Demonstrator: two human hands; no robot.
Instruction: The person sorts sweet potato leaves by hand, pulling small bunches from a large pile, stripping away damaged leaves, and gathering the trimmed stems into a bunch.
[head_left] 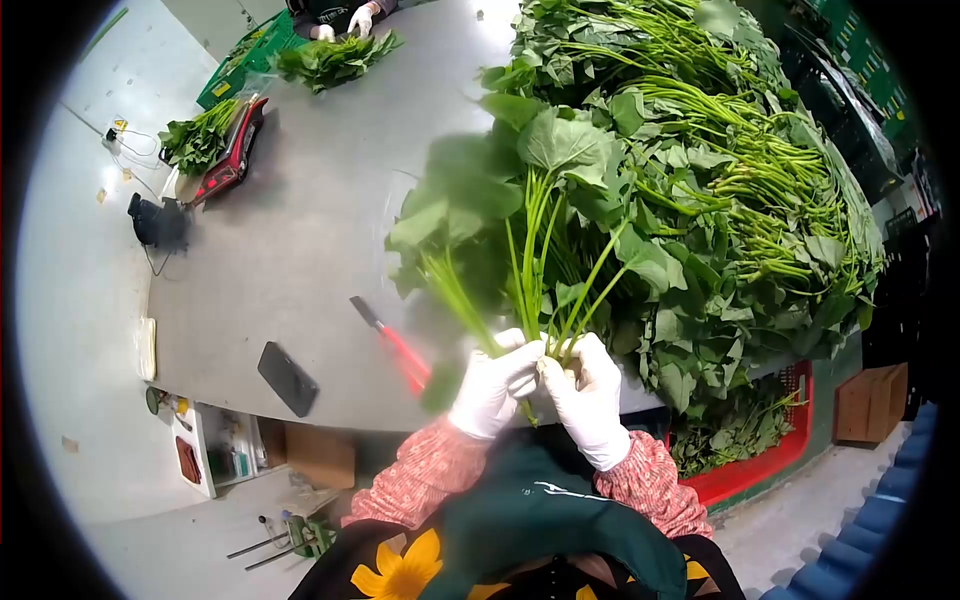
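My left hand point(493, 384), in a white glove, is closed around the stems of a bunch of leafy greens point(535, 240). Close beside it my right hand point(585, 400), also gloved, pinches more stems of leafy greens point(596, 285). The leaves fan upward and away from me, and those on the left are blurred. To the left of my left hand a knife with a red handle point(403, 352) lies on the metal table point(330, 220); its handle end is partly covered by a blurred leaf. A big heap of leafy greens point(740, 160) lies to the right.
A black phone point(288, 379) lies near the table's front edge. Farther back stand a red and black device point(228, 155) with greens beside it and a green crate point(245, 60). Across the table a person's gloved hands point(345, 25) handle greens. A red crate point(745, 480) sits below the table's right side.
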